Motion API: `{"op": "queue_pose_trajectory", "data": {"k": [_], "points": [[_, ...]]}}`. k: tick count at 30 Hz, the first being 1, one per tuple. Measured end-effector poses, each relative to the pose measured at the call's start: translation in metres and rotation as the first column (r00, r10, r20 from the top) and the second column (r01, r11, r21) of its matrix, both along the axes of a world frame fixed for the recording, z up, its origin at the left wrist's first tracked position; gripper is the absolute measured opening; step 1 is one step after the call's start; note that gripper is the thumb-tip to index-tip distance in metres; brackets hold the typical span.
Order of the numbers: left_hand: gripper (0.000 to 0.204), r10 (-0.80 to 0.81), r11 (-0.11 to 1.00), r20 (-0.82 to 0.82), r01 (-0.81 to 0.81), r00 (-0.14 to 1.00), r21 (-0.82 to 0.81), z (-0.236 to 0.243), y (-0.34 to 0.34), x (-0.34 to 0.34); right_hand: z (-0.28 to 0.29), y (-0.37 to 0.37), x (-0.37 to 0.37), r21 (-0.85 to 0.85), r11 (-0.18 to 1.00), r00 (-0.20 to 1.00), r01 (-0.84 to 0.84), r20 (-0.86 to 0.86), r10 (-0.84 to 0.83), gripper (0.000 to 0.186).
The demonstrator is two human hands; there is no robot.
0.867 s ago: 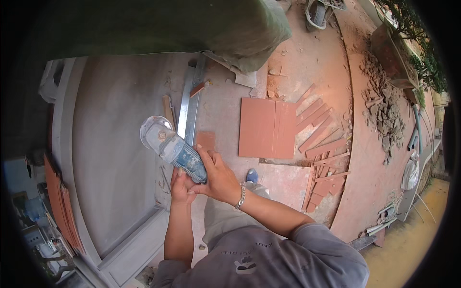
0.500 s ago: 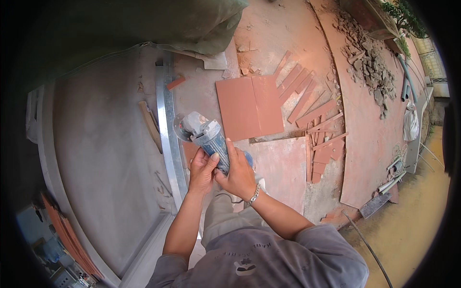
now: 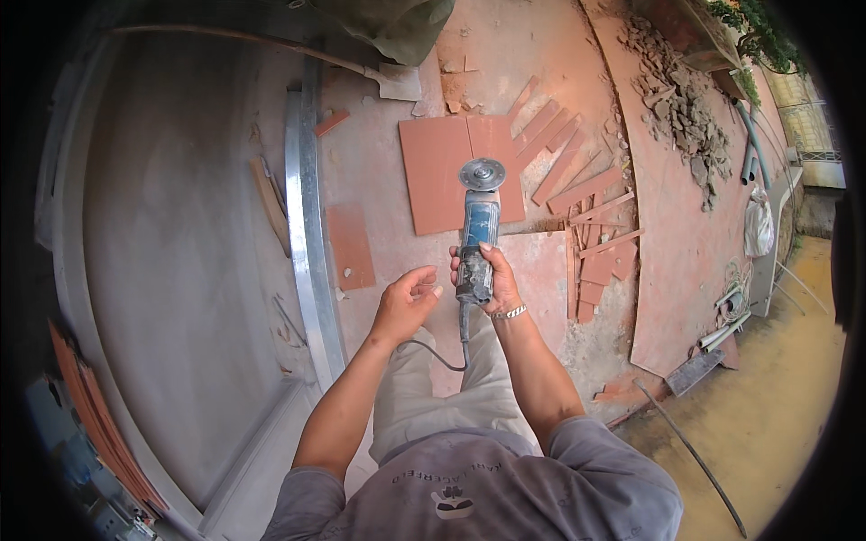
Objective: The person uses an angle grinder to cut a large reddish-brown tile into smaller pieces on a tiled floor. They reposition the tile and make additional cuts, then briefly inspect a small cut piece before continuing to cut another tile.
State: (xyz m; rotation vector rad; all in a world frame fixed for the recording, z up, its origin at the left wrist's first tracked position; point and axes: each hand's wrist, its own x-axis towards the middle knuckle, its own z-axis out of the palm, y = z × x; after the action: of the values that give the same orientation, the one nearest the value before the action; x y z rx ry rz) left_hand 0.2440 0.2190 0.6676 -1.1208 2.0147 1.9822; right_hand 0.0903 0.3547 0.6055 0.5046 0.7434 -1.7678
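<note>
Can see a white bag on the right (but not into it). Holds a blue grinder in the right hand, curled round its back end, with the disc in front of red tiles. Has the left hand half open and empty nearby.

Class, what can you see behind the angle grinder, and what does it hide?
Behind the angle grinder, red tiles lie on the floor, with a seam showing above its disc. Whatever the grinder directly covers cannot be seen.
</note>
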Motion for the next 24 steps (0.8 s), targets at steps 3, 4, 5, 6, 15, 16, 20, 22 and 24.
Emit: {"op": "queue_pose_trajectory", "data": {"k": [3, 4, 5, 6, 15, 16, 20, 22, 24], "points": [[0.054, 0.28, 0.913, 0.025, -0.274, 0.96, 0.302, -0.034, 0.015, -0.017, -0.011, 0.025, 0.005, -0.198, 0.979, 0.996, 0.038, 0.082, -0.022, 0.059], [0.055, 0.234, 0.832, 0.027, -0.214, 0.972, 0.512, -0.048, 0.017, -0.028, -0.014, 0.034, 0.003, -0.253, 0.966, 0.993, 0.044, 0.115, -0.015, 0.061], [0.056, 0.204, 0.704, -0.014, -0.137, 0.979, 0.697, -0.064, 0.018, -0.041, -0.017, 0.041, 0.001, -0.361, 0.932, 0.989, 0.025, 0.146, 0.03, 0.064], [0.055, 0.214, 0.545, -0.031, -0.093, 0.976, 0.833, -0.077, 0.023, -0.05, -0.018, 0.052, 0.0, -0.396, 0.918, 0.984, -0.028, 0.153, 0.096, 0.064], [0.063, 0.414, 0.697, 0.113, -0.394, 0.903, 0.599, -0.097, 0.103, -0.146, 0.005, 0.096, -0.097, 0.798, 0.501, 0.103, -0.335, -0.497, 0.861, 0.102], [0.063, 0.354, 0.768, 0.121, -0.362, 0.927, 0.528, -0.098, 0.109, -0.158, 0.003, 0.1, -0.095, 0.888, 0.424, -0.089, -0.179, -0.444, 0.891, 0.108], [0.067, 0.112, 0.957, 0.094, -0.133, 0.989, 0.258, -0.107, 0.123, -0.184, -0.036, 0.121, -0.106, 0.815, 0.567, 0.224, -0.123, -0.534, 0.815, 0.1], [0.07, 0.042, 0.972, 0.083, -0.06, 0.996, 0.227, -0.109, 0.126, -0.178, -0.062, 0.137, -0.123, 0.701, 0.683, 0.506, -0.204, -0.522, 0.687, 0.082], [0.071, -0.168, 0.983, 0.087, 0.16, 0.982, 0.09, -0.105, 0.13, -0.166, -0.08, 0.148, -0.132, 0.544, 0.812, 0.784, -0.213, -0.401, 0.474, 0.064]]}}
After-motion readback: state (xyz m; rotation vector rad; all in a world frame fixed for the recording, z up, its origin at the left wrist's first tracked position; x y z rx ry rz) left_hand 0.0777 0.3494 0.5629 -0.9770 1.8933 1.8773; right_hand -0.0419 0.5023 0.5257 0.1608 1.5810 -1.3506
